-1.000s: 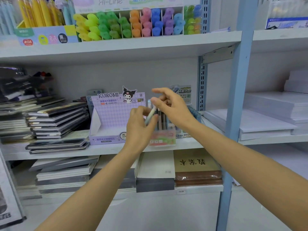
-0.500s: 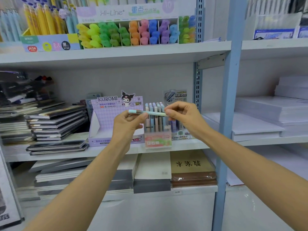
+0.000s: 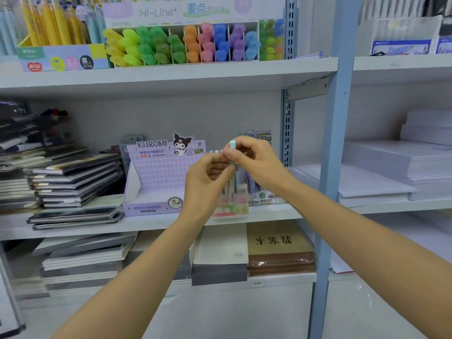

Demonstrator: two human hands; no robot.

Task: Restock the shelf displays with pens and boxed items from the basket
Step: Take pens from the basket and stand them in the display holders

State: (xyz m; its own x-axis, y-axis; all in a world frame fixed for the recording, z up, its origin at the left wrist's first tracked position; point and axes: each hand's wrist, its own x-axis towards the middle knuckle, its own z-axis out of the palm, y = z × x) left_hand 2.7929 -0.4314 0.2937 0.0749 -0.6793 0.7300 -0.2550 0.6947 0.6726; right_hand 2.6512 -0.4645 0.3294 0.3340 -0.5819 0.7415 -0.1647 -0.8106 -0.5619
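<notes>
1. Mint-green pen (image 3: pixel 232 146) stands on end between my two hands, held up in front of the middle shelf (image 3: pixel 146 225). Half a second ago it lay level across them, so it has been swung upright.
2. From my remote seat, I read that turn as lining the pen up for a slot, with placement the next step. The basket is out of view, so I cannot tell how much stock remains.
3. My right hand (image 3: pixel 254 160) reaches in from the right, thumb and forefinger clamped on the upper barrel just under the cap, with the other fingers curled loosely behind.
4. My left hand (image 3: pixel 208 184) shows its back to the camera, fingers curled and thumb closed on the lower barrel.
5. Just behind the hands, and partly hidden by them, sits the pen display (image 3: pixel 232 210), holding other upright pens.
6. Beside it, to the left, stands the lilac Kuromi box (image 3: pixel 156 177).
7. Farthest off, rows of highlighters (image 3: pixel 186 42) fill the shelf above.
</notes>
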